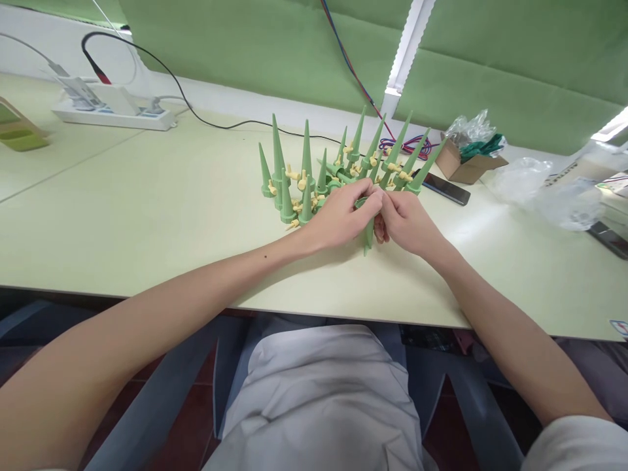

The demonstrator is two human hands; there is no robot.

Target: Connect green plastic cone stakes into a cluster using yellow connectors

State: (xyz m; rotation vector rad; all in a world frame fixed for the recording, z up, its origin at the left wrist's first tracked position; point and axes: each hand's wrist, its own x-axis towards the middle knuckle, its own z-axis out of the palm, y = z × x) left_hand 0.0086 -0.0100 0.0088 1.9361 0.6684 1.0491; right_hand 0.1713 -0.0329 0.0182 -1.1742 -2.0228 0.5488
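Close together over the table, my left hand (350, 210) and my right hand (407, 219) are both closed at one green plastic spike (369, 237). Its pointed end hangs down between them, toward me. The thumbs and fingertips meet at the spike's wide top; whether a small part is pinched there is hidden. Right behind my hands stands a group of similar green watering spikes (307, 154), points up, with yellow valve pieces (293, 173) on their sides. Some of the group is covered by my hands.
A black phone (447, 190) lies right of the spikes. Behind it are a cardboard box (466, 163) with plastic and green material, and coiled red-blue wire (409, 144). Clear plastic bags (524, 180) lie farther right. A power strip (112, 116) with a black cable sits back left.
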